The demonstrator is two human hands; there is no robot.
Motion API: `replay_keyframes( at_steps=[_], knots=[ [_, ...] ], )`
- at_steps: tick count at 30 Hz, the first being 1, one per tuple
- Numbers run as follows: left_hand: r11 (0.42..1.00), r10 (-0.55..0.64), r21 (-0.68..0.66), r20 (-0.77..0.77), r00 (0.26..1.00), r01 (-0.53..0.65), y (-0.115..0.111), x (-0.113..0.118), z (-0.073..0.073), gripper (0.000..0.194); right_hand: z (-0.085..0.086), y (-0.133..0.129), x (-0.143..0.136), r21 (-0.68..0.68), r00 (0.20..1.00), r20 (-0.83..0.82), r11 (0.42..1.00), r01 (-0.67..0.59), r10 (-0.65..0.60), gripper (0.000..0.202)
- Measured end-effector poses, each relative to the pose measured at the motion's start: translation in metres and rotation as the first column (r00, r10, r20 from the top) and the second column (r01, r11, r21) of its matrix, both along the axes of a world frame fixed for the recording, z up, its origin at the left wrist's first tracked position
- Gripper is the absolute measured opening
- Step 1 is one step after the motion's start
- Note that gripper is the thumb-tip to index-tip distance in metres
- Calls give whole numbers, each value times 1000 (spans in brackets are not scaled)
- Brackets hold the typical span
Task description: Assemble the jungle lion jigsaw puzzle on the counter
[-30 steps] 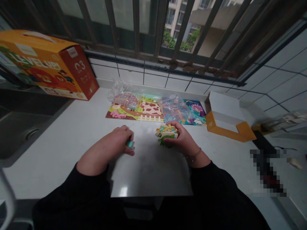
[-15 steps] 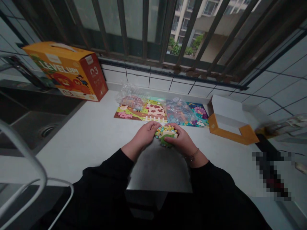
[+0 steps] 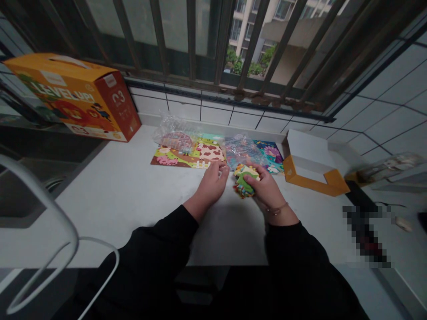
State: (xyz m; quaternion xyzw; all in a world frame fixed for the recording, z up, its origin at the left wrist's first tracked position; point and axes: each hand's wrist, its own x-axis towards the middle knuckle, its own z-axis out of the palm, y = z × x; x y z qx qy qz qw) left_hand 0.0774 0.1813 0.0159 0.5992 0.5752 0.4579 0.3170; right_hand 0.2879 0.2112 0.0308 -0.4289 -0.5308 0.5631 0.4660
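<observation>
White and smooth, the surface (image 3: 116, 191) spreads under everything within reach; at its far left stands a big orange box (image 3: 73, 102) with a carry handle, and at the far right a smaller orange box (image 3: 305, 181) lies with its white lid raised. Between them, along the back, lie a farm picture (image 3: 211, 152) with a spotted cow and, to its right, a blue picture (image 3: 273, 153); one crumpled clear bag (image 3: 176, 133) rests on the first and another clear bag (image 3: 245, 151) on the second. Two bare hands come in over the near side; the left hand (image 3: 210, 184) has its fingers curled in towards the thumb, just in front of the farm picture, and I cannot tell whether anything is pinched there; the right hand (image 3: 267, 184) is wrapped round a thick stack of puzzle pieces (image 3: 244, 186), thumb across the green top one, just in front of the blue picture. The pieces look like light, stiff card, likely to slide over one another if squeezed unevenly; the stack is best held by its outer edges with steady, gentle pressure, and single pieces by their broad middles, since the narrow tabs could bend.
</observation>
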Motion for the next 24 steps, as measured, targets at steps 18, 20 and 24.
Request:
replay_keyframes(
  at_steps=[18,20,24],
  knots=[
    [949,-293,-91,-607,739,301,2,45,6,63,1,15,20,59,927,-345,982,179,-149,52],
    [949,-278,-55,-613,739,312,3,53,5,64,2,16,21,69,931,-334,982,177,-145,53],
    [970,-216,-56,-638,739,236,4,68,5,65,2,15,20,66,945,-303,987,145,-119,54]
  ],
)
